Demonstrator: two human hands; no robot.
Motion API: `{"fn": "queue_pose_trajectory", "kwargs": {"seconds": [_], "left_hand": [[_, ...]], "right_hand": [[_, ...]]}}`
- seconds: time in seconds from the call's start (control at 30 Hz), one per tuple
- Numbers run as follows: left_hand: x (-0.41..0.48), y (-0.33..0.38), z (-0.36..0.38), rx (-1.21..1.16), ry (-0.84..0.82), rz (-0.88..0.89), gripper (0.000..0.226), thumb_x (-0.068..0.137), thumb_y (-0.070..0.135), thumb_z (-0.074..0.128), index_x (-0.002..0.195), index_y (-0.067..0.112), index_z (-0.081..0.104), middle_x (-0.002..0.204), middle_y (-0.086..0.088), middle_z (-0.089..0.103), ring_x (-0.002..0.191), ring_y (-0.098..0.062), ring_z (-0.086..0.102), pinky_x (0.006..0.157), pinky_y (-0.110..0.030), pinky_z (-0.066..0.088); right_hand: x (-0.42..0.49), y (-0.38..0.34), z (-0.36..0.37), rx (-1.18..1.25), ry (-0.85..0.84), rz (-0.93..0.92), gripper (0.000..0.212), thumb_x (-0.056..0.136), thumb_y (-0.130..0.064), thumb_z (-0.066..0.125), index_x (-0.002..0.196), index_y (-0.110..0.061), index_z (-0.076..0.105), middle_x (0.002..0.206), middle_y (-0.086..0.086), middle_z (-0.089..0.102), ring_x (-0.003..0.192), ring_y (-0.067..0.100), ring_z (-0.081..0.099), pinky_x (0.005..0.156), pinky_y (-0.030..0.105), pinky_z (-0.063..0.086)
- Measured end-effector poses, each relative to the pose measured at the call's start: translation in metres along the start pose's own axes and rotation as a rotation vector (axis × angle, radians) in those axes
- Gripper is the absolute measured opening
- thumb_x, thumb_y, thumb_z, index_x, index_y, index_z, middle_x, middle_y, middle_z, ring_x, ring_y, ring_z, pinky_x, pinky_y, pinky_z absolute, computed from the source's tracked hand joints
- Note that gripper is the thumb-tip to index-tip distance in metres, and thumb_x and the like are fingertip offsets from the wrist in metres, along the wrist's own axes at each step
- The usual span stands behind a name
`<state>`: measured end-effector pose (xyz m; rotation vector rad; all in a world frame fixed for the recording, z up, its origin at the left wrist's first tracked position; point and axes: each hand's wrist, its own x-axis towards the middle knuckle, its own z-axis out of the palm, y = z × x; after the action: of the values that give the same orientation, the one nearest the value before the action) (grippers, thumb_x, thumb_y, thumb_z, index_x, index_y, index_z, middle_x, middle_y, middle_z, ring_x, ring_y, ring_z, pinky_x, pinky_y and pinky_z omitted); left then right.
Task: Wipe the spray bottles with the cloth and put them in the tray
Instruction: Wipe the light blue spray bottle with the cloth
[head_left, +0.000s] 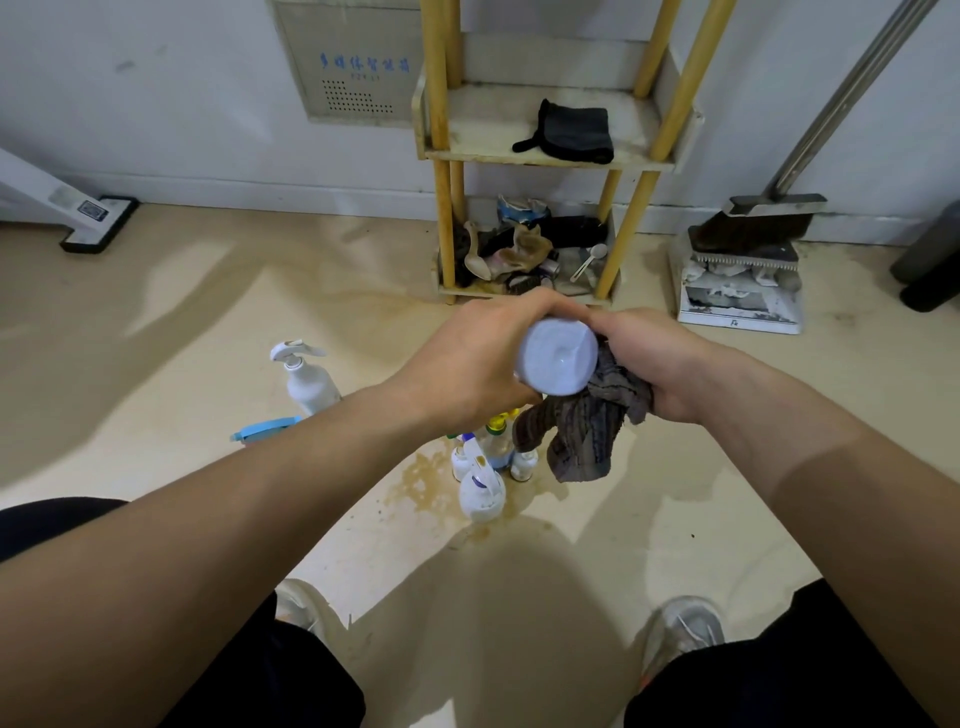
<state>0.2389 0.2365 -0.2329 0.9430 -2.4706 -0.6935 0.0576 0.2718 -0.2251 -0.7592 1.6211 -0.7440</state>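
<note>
Mid-frame, the left hand (467, 358) curls round a white plastic bottle (558, 356) held in the air, round base towards us. The right hand (654, 358) bunches a grey-brown striped cloth (587, 426) against its side. Just below stands a cluster of small white bottles (483, 467) on a brown-stained patch of floor (421, 478). If the bottle is slick, I reckon it could slip and skittle them, or the dangling cloth could snag one.

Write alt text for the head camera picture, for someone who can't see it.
A person's left hand holds a white bottle while the right hand grips a dark cloth against it. More spray bottles stand on the stained floor below, near a yellow shelf.
</note>
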Motion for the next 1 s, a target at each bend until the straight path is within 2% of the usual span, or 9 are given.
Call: {"fn": "queue_pose_trajectory", "kwargs": {"seconds": [0.13, 0.3, 0.4, 0.5, 0.57, 0.67, 0.8, 0.9, 1.0], "left_hand": [[0.0, 0.0, -0.003, 0.019, -0.005, 0.004, 0.071, 0.074, 0.03, 0.088, 0.135, 0.027, 0.053, 0.13, 0.008, 0.063, 0.111, -0.011, 0.057, 0.083, -0.021, 0.044], [-0.002, -0.003, -0.002, 0.062, 0.061, -0.001, 0.077, 0.072, 0.037, 0.088, 0.137, 0.022, 0.049, 0.136, 0.003, 0.053, 0.118, -0.015, 0.052, 0.089, -0.037, 0.052], [-0.003, -0.009, 0.0, 0.164, 0.12, -0.1, 0.089, 0.065, 0.049, 0.09, 0.138, 0.021, 0.047, 0.141, -0.001, 0.042, 0.124, -0.023, 0.046, 0.087, -0.042, 0.052], [-0.001, -0.014, -0.002, 0.18, 0.115, -0.293, 0.108, 0.056, 0.054, 0.092, 0.143, 0.022, 0.037, 0.142, -0.003, 0.034, 0.112, -0.028, 0.055, 0.081, -0.038, 0.052], [0.001, -0.018, -0.002, 0.103, 0.046, -0.402, 0.115, 0.055, 0.052, 0.094, 0.147, 0.023, 0.031, 0.141, -0.004, 0.04, 0.112, -0.029, 0.056, 0.084, -0.038, 0.051], [0.002, -0.023, 0.0, -0.124, -0.004, -0.382, 0.113, 0.063, 0.034, 0.095, 0.151, 0.025, 0.026, 0.133, 0.002, 0.057, 0.116, -0.025, 0.057, 0.088, -0.038, 0.051], [0.004, -0.022, -0.006, -0.367, -0.009, -0.372, 0.113, 0.068, 0.015, 0.093, 0.155, 0.026, 0.023, 0.132, 0.007, 0.053, 0.118, -0.017, 0.056, 0.088, -0.038, 0.058], [0.007, -0.018, -0.013, -0.656, -0.015, -0.453, 0.096, 0.072, 0.02, 0.09, 0.15, 0.028, 0.035, 0.132, 0.008, 0.056, 0.116, -0.014, 0.062, 0.082, -0.032, 0.061], [0.01, -0.02, -0.014, -0.872, 0.004, -0.511, 0.084, 0.074, 0.025, 0.089, 0.145, 0.033, 0.045, 0.134, 0.002, 0.059, 0.115, -0.021, 0.066, 0.087, -0.038, 0.061]], "right_hand": [[0.001, 0.0, 0.0, 0.082, -0.06, -0.004, 0.027, 0.1, -0.038, 0.057, 0.103, -0.017, 0.073, 0.084, 0.003, 0.076, 0.066, 0.016, 0.072, 0.052, 0.024, 0.053], [0.002, -0.004, 0.001, 0.155, -0.051, -0.05, 0.023, 0.097, -0.034, 0.063, 0.098, -0.013, 0.074, 0.079, 0.004, 0.075, 0.064, 0.016, 0.071, 0.052, 0.024, 0.053], [0.004, -0.005, 0.0, 0.184, -0.024, -0.076, 0.023, 0.096, -0.032, 0.065, 0.103, -0.012, 0.073, 0.081, 0.003, 0.076, 0.066, 0.016, 0.071, 0.056, 0.025, 0.055], [0.006, -0.006, 0.002, 0.19, 0.014, -0.113, 0.023, 0.096, -0.03, 0.066, 0.107, -0.011, 0.073, 0.091, 0.005, 0.077, 0.075, 0.018, 0.072, 0.068, 0.031, 0.059], [0.008, -0.004, 0.004, 0.177, 0.04, -0.146, 0.024, 0.096, -0.03, 0.066, 0.108, -0.009, 0.072, 0.096, 0.009, 0.076, 0.083, 0.023, 0.072, 0.075, 0.036, 0.059], [0.01, -0.002, 0.008, 0.152, 0.063, -0.2, 0.021, 0.097, -0.029, 0.065, 0.105, -0.011, 0.072, 0.102, 0.011, 0.076, 0.097, 0.03, 0.073, 0.087, 0.044, 0.059], [0.01, 0.004, 0.012, 0.144, 0.076, -0.271, 0.02, 0.098, -0.025, 0.064, 0.112, -0.012, 0.069, 0.108, 0.01, 0.075, 0.101, 0.03, 0.072, 0.095, 0.051, 0.056], [0.01, 0.005, 0.012, 0.136, 0.105, -0.364, 0.023, 0.097, -0.023, 0.065, 0.12, -0.018, 0.067, 0.115, 0.003, 0.074, 0.106, 0.023, 0.07, 0.098, 0.046, 0.056], [0.007, 0.003, 0.013, 0.088, 0.11, -0.448, 0.034, 0.099, -0.021, 0.063, 0.133, -0.015, 0.062, 0.121, 0.0, 0.072, 0.111, 0.017, 0.068, 0.099, 0.039, 0.055]]}}
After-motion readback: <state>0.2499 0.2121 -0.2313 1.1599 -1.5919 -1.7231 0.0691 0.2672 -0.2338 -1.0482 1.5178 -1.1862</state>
